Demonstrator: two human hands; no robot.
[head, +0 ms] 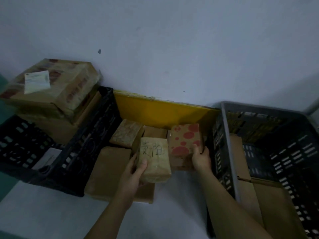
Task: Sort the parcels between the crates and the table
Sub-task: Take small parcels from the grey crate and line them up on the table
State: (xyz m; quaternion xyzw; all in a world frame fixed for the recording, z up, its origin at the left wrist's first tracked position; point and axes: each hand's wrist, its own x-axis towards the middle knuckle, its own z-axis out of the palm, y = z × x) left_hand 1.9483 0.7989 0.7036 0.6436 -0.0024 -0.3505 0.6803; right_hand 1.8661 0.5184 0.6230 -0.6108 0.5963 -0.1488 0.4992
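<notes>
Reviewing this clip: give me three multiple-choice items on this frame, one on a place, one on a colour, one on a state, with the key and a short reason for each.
1. Where does the big taped carton with the white label sit?
A. On top of boxes in the black crate at the left
B. On the floor under the table
C. Inside the grey crate at the right

2. What colour are the dots on the parcel in the right hand?
A. Blue
B. Red
C. Green

3. What is the left hand doing?
A. Hanging idle
B. Pressing flat on the table
C. Gripping the parcel with handwritten characters

Key: 1 A, the carton rests on boxes inside the black crate. 2 B, red dots show on brown wrapping. 3 C, thumb and fingers curl round that parcel.
</notes>
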